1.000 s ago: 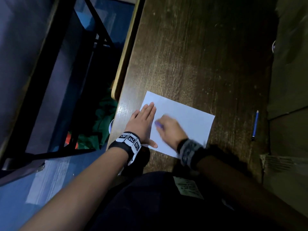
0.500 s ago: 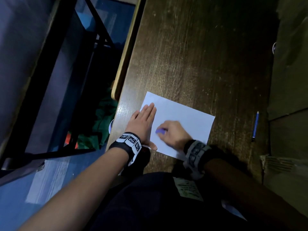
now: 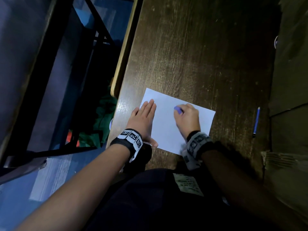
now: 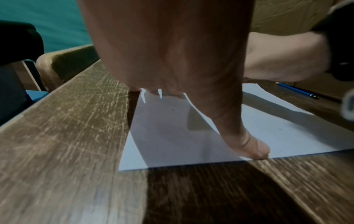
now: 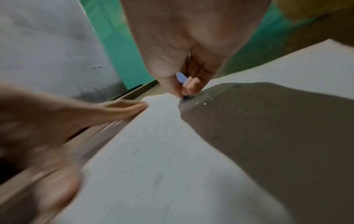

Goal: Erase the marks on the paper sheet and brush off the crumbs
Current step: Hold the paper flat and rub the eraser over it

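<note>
A white paper sheet lies near the front edge of the dark wooden desk. My left hand lies flat on the sheet's left edge with straight fingers, its thumb on the near edge. My right hand pinches a small purple eraser and presses its tip on the sheet's far middle. In the right wrist view the eraser shows between thumb and fingers, with several tiny white crumbs beside it. Faint grey marks remain on the paper.
A blue pencil lies on the desk right of the sheet, also visible in the left wrist view as the pencil. The desk's left edge drops off to a dark chair frame and blue floor.
My right hand has slid the eraser away from me and to the right, from beside my left hand to the sheet's far middle. The left hand has stayed put on the paper.
</note>
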`<act>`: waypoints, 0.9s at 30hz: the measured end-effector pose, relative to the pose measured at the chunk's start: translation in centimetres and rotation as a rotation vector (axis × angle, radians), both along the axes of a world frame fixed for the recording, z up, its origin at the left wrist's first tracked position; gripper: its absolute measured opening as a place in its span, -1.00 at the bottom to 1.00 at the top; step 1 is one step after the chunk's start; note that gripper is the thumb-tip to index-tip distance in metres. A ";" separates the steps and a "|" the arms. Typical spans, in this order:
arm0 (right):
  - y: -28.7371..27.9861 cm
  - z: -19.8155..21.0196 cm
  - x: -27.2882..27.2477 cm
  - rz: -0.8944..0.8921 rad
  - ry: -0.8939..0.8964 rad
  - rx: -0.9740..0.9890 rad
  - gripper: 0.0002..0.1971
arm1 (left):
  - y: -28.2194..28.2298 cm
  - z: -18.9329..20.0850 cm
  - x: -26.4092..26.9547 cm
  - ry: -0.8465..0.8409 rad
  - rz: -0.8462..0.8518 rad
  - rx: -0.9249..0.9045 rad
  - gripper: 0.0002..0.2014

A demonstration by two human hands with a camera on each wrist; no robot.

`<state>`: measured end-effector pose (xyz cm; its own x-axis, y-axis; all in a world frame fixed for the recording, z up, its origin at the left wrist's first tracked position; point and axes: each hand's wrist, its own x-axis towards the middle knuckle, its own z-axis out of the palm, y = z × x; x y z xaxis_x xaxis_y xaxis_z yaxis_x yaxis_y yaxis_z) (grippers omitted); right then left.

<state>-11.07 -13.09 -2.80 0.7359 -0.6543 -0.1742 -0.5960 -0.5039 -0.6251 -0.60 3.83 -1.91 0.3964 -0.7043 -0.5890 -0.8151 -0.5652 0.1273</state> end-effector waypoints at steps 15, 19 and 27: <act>5.9 0.7 -2.8 0.606 0.059 0.071 -0.89 | -0.2 0.0 0.0 -0.024 -0.002 0.007 0.60; 2.5 0.3 -1.9 0.275 0.016 0.044 -0.88 | -0.1 0.3 -0.1 -0.022 -0.019 0.003 0.58; 0.2 -0.7 -2.2 -0.083 0.083 -0.045 -0.91 | 1.6 1.2 -2.9 0.001 -0.011 -0.078 0.24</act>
